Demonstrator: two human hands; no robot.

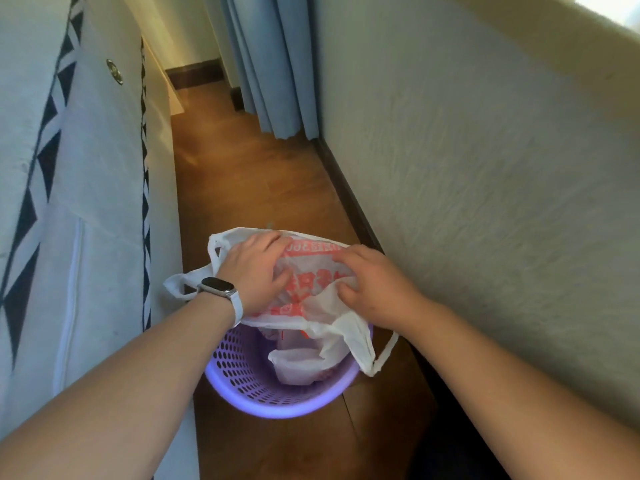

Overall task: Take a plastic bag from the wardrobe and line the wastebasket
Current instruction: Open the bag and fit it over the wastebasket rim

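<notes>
Looks from head height, forward and steeply down, along a narrow strip of wooden floor (249,188). Faces the far end of the passage, with blue curtains (273,64) at the top of the frame. Sits close above both forearms, entering from the bottom corners. Centres on the left hand (254,271) and right hand (375,284), both gripping the plastic bag (311,268) over the purple wastebasket (235,375), near and slightly below mid-frame. Bows the wall (485,168) on the right and the white patterned panel (97,150) on the left outward, wide-angle fashion.
</notes>
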